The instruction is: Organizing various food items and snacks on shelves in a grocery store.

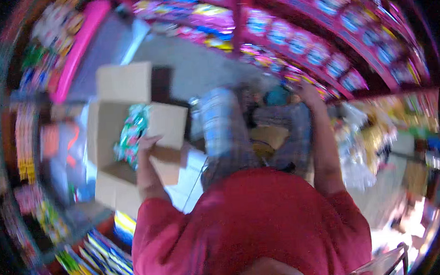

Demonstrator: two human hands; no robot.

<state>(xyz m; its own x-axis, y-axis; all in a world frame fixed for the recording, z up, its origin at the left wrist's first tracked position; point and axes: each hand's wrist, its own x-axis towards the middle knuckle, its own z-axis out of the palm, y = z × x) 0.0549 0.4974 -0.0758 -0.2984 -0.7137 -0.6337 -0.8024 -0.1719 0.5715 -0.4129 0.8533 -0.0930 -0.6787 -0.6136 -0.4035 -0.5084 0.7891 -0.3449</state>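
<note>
On the left stands an uncapped cardboard box (124, 84) with its flaps folded out. Shiny green packets (132, 127) with pink or red marks lie inside it. My left hand (149, 142) is at the packets, by the box's right flap; blur hides whether its fingers grip one. My right hand (308, 92) reaches forward to the lower edge of the pink shelving (313, 26), close to a row of colourful packets (272, 60). A teal item (276, 95) is just left of that hand. Whether the right hand holds anything is too blurred to see.
Bright packs (299, 43) fill the shelves ahead and to the right. Grey floor (196, 55) shows beyond my knees. White tiles (188, 181) lie beside the box. Plastic-wrapped goods (360, 147) are heaped at right; stacked packs (102, 258) sit at lower left.
</note>
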